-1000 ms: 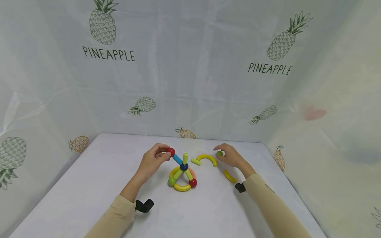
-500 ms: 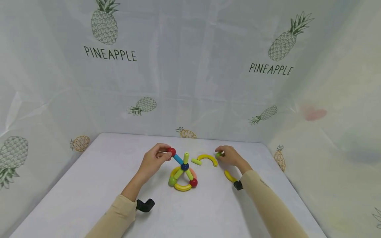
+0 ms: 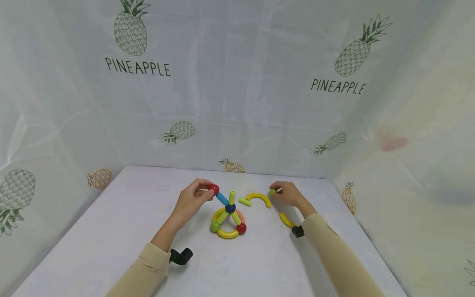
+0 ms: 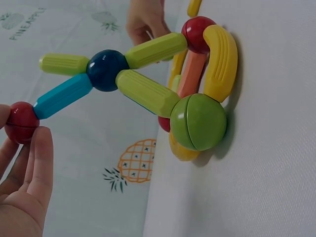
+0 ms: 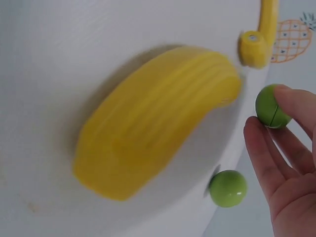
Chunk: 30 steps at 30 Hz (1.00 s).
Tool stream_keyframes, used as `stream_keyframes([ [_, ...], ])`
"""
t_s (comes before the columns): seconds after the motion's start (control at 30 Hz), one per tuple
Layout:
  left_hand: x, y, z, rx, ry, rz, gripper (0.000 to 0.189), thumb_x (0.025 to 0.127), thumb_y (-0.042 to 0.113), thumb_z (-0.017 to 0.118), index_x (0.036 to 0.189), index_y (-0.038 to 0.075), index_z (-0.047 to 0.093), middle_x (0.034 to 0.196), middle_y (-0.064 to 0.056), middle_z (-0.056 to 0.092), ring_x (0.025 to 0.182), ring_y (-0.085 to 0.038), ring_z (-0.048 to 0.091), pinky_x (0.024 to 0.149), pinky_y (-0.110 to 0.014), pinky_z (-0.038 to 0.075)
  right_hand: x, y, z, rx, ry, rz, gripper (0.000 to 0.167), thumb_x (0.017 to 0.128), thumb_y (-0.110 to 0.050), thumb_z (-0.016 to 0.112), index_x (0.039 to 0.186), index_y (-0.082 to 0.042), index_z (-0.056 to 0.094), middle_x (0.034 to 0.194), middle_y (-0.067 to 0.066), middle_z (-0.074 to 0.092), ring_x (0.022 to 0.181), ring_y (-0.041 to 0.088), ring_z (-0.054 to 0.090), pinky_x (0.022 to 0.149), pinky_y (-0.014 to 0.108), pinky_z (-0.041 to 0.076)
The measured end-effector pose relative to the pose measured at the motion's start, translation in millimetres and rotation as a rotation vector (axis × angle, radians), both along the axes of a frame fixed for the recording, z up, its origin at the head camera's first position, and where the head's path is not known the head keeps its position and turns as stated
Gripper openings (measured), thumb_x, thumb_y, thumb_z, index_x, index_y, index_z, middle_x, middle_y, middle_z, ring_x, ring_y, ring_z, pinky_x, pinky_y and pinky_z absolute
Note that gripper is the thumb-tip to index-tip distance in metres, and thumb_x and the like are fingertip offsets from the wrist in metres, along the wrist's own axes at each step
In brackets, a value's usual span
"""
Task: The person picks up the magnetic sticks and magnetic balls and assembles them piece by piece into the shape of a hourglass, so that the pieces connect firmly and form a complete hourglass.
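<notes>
Fingers of the right hand (image 3: 289, 194) have drawn slightly back since half a second ago, so the pinched green ball (image 3: 273, 192) shows more fully; the left hand (image 3: 191, 201) and the built frame look unmoved. Take the dark blue ball (image 3: 230, 208) at the frame's top joint as landmark. Up and to its left in the head view, the left thumb and fingertips grasp a red ball (image 3: 213, 189) at the outer end of a blue stick (image 3: 222, 199) joined to it. Above it stands a light green stick (image 3: 232, 197); below it, two more slope down to the base ring. Off to its right, the right thumb and fingers grip the pinched green ball, which appears raised from the table (image 3: 111, 231). Also on that side lie a short green stick (image 3: 245, 201), a yellow arch (image 3: 258, 197) and a yellow curved piece (image 3: 287, 220); the right wrist view adds a loose green ball (image 5: 227, 188). I judge the step in hand to be picking up a ball while steadying the frame's raised arm. Carrying it towards the dark blue ball would call for a still left hold, as that joint could swing.
</notes>
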<state>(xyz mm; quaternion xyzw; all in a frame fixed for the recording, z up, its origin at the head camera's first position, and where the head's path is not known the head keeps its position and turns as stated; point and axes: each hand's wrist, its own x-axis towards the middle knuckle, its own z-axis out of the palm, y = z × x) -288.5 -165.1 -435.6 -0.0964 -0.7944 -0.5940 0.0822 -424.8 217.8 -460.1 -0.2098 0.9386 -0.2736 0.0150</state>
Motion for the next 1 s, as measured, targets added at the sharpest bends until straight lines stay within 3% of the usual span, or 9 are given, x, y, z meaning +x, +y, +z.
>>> stream_keyframes([
  [0.13, -0.3, 0.2, -0.4, -0.001, 0.007, -0.002, 0.033, 0.105, 0.032, 0.07, 0.134, 0.019, 0.064, 0.13, -0.005, 0.069, 0.105, -0.018, 0.075, 0.102, -0.043, 0.059, 4.7, -4, 7.3, -0.059, 0.03, 0.004, 0.032, 0.1, -0.013, 0.074, 0.131, -0.004, 0.071, 0.124, 0.011, 0.073, 0.104, 0.027, 0.072, 0.088, 0.043, 0.062],
  [0.5, 1.1, 0.4, -0.2, 0.002, 0.007, 0.002, 0.032, 0.104, 0.032, 0.071, 0.134, 0.019, 0.064, 0.129, -0.004, 0.069, 0.105, -0.018, 0.075, 0.101, -0.043, 0.059, 25.4, -31, 29.3, -0.161, 0.117, 0.085, 0.032, 0.1, -0.017, 0.076, 0.131, -0.009, 0.071, 0.127, 0.009, 0.073, 0.104, 0.025, 0.074, 0.09, 0.04, 0.063],
  [0.77, 0.2, -0.5, -1.2, 0.003, 0.003, -0.003, 0.034, 0.104, 0.033, 0.071, 0.134, 0.019, 0.064, 0.13, -0.004, 0.069, 0.107, -0.021, 0.075, 0.101, -0.043, 0.059, 53.8, -62, 52.1, -0.249, 0.164, 0.167, 0.035, 0.098, -0.016, 0.078, 0.131, -0.006, 0.07, 0.125, 0.008, 0.074, 0.102, 0.023, 0.076, 0.089, 0.036, 0.064],
  [1.0, 0.7, -1.0, -0.1, 0.008, -0.008, -0.007, 0.035, 0.104, 0.033, 0.071, 0.135, 0.019, 0.063, 0.13, -0.005, 0.069, 0.107, -0.02, 0.074, 0.102, -0.043, 0.059, 77.1, -84, 71.2, -0.299, 0.143, 0.231, 0.036, 0.098, -0.017, 0.078, 0.132, -0.007, 0.07, 0.123, 0.005, 0.074, 0.101, 0.019, 0.075, 0.088, 0.029, 0.062],
])
